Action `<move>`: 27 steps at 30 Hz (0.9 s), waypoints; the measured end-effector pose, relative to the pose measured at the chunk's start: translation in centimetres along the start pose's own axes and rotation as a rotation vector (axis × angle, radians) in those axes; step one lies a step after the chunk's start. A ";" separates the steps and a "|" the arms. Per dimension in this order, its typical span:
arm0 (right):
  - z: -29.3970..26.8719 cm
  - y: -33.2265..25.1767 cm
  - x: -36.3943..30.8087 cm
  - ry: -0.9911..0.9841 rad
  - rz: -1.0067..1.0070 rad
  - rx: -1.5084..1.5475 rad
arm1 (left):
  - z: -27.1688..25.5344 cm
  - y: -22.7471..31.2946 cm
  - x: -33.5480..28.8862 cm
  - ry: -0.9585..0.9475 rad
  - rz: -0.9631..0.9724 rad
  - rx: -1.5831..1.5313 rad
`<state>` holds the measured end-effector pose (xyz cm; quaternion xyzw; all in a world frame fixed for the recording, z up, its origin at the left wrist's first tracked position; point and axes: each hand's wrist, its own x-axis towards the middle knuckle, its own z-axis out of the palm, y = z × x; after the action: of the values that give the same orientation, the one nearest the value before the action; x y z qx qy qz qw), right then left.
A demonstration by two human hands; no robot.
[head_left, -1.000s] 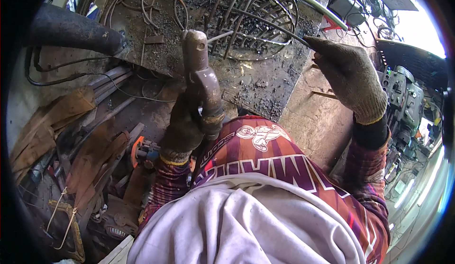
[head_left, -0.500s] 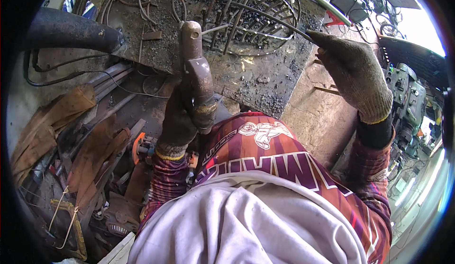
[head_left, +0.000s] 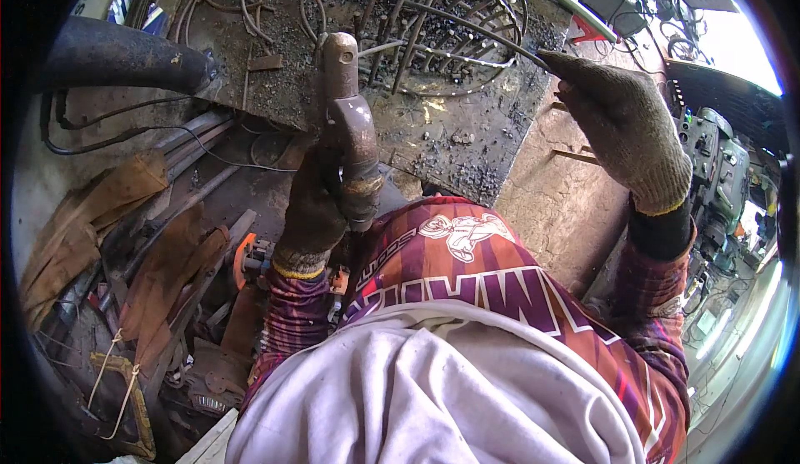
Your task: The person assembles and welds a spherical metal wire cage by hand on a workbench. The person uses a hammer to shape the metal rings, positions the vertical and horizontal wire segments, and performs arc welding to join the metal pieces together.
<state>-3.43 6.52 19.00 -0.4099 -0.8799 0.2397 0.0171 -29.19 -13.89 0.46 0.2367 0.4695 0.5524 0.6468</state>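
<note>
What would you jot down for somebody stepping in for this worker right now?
Left hand: gloved, gripped around a brown welding holder, its tip at the edge of the steel table.
Right hand: gloved, pinching a thin rod that reaches over the bent wire frame on the table.
Done: the frame is already shaped.
Left: cannot tell which joints remain open.

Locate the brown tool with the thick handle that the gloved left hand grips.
In the head view, the brown tool stands left of centre, gripped by the left hand, its tip over the dirty workbench.
</note>
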 end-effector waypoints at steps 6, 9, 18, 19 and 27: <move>-0.5 0.1 0.0 -0.093 0.058 -0.002 | 0.6 0.4 0.2 -0.012 0.021 -0.092; -0.3 0.2 0.0 -0.080 0.054 0.017 | 0.7 0.7 0.2 0.060 -0.020 0.010; -0.1 2.2 -1.6 -0.013 -0.216 -0.549 | 1.0 1.6 -0.1 -0.017 -0.051 -0.027; 0.2 3.0 -1.6 0.036 -0.235 -0.465 | 0.9 1.5 -0.1 -0.016 -0.049 -0.030; -0.5 0.2 0.0 0.158 -0.348 -0.145 | 0.6 1.0 -0.4 0.006 -0.044 -0.045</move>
<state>-3.18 6.82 19.40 -0.2696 -0.9482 0.1363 0.0978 -29.18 -13.90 1.74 0.2099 0.4639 0.5491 0.6627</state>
